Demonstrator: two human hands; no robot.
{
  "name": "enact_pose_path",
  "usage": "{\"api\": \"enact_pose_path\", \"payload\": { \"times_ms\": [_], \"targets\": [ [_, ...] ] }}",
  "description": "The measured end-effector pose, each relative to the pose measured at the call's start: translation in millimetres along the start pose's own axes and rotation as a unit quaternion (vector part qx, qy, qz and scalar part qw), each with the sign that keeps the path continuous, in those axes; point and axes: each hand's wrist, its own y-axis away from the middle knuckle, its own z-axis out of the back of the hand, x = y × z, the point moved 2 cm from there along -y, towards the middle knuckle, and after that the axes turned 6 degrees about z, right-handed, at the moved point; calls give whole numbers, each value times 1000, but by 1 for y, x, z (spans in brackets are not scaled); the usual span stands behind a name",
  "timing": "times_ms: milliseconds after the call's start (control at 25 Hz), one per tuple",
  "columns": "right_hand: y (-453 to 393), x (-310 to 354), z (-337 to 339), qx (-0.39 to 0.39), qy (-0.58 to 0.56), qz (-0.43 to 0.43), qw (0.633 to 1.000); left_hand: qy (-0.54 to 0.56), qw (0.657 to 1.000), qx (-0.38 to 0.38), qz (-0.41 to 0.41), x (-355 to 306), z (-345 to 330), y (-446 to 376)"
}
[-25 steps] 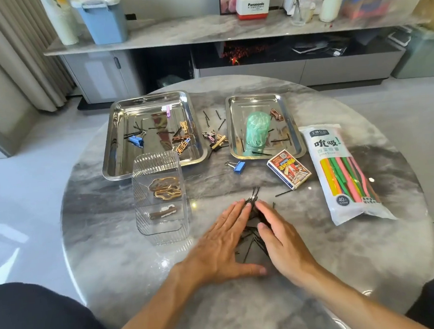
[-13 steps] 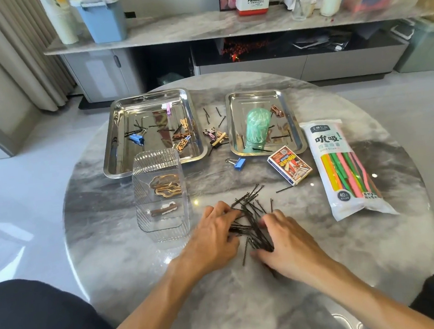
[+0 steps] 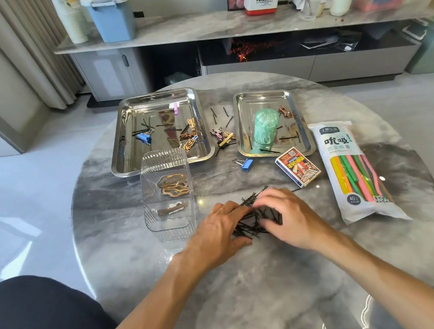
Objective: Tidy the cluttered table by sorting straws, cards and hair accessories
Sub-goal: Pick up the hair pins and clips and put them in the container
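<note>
Black bobby pins [image 3: 252, 220]: thin wire, heaped in a loose tangle on the marble-patterned round table [image 3: 273, 277], near its centre.
Left hand [image 3: 217, 236]: at the heap's 9 o'clock, fingers curled onto the pins, thumb along the lower edge, gathering them.
Right hand [image 3: 291, 217]: at the heap's 3 o'clock, fingers bent down over the pins, cupping them from above.
Clear ribbed plastic box [image 3: 167, 195]: at 9 o'clock from the heap, upright, holding gold wavy hair clips [image 3: 173, 185] and a brown clip lower down.
Blue binder clip [image 3: 244, 164]: at 12 o'clock, loose on the table.
Card box [image 3: 298, 167]: small, printed cardboard, at 1 o'clock.
Bag of straws [image 3: 353, 170]: glossy plastic, multicoloured straws, at 3 o'clock.
Large steel tray [image 3: 131, 156]: polished, rectangular, at 11 o'clock; contains assorted clips and pins.
Small steel tray [image 3: 241, 125]: at 12 to 1 o'clock; holds a green bundle [image 3: 265, 128] and a few pins.
</note>
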Motion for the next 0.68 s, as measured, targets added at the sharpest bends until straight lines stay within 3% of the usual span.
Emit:
{"api": "enact_pose_path", "payload": {
  "times_ms": [80,200,320,520,680],
  "targets": [
    [-6,-9,8,56,28,-31,998,-51,998,-40,18,-1,1,0],
    [-8,-26,16,189,125,-48,973,-97,991,-26,83,3,3,6],
    [-8,-28,13,149,122,-34,981,-86,989,-29,116,3,6,4],
    [-10,-11,3,96,64,-7,993,-35,992,-81,95,-1,1,-7],
    [6,-21,15,178,95,-35,979,-4,990,-106,88,5,-3,-7]
  ]
}}
